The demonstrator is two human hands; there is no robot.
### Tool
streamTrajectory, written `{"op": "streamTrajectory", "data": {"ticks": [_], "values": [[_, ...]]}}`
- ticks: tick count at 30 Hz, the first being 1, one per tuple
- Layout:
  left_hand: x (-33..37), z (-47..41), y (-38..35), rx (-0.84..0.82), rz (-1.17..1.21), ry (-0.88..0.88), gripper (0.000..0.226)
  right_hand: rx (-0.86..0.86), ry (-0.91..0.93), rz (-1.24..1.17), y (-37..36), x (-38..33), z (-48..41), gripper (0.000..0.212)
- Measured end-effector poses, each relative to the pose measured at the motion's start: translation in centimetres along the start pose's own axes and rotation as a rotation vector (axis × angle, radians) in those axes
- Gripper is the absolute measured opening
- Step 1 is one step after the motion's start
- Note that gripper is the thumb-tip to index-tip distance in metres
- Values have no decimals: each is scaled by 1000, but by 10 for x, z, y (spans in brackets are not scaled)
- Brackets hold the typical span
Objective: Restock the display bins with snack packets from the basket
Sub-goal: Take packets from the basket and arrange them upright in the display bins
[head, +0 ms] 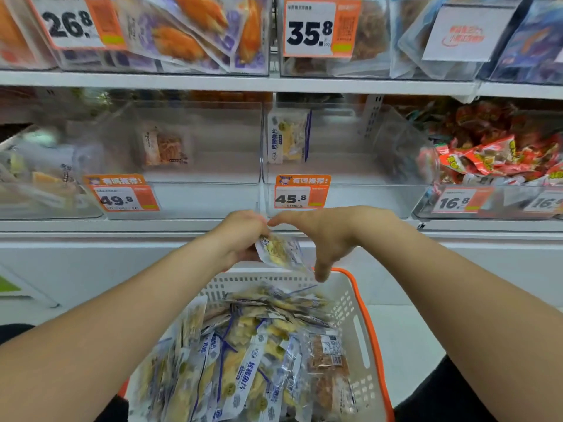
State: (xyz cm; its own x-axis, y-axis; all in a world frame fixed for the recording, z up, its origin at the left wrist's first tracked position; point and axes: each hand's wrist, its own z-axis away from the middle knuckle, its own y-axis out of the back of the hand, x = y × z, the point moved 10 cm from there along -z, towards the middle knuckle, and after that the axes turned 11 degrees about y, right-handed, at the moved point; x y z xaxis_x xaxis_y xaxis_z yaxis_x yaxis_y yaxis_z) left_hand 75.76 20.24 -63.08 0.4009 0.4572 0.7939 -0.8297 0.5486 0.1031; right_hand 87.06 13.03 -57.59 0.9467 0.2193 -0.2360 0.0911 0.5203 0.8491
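White shelving (76, 229) carries a row of clear bins. Left of centre, the bin tagged 49.8 (195, 166) holds one brown packet (166, 147). Below the bins, the left hand (243, 236) grips a pale snack packet (280, 251) above the basket (356, 312), white with an orange rim and heaped with similar packets. The bin tagged 45.8 (350, 178) holds a single pale packet (289, 137). The right hand (326, 239) is relaxed, its fingers straight and pointing down just beside the held packet. Far right lie red packets (493, 159).
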Motion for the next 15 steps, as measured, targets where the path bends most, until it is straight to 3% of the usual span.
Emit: {"op": "streamTrajectory", "data": {"ticks": [3,5,7,8,11,15], "values": [[-5,4,4,-2,268,115,23,-110,28,-18,-9,-4,8,129],[-7,8,3,-5,320,173,26,19,108,-108,3,-9,4,86],[-12,14,1,-8,149,232,34,247,131,-178,26,-5,5,26],[-15,16,3,8,17,246,41,340,105,-223,35,2,7,17],[-5,11,20,192,-266,145,55,428,28,-457,42,16,14,12],[34,27,30,503,-458,-163,50,419,-14,-640,38,20,16,14]]}}
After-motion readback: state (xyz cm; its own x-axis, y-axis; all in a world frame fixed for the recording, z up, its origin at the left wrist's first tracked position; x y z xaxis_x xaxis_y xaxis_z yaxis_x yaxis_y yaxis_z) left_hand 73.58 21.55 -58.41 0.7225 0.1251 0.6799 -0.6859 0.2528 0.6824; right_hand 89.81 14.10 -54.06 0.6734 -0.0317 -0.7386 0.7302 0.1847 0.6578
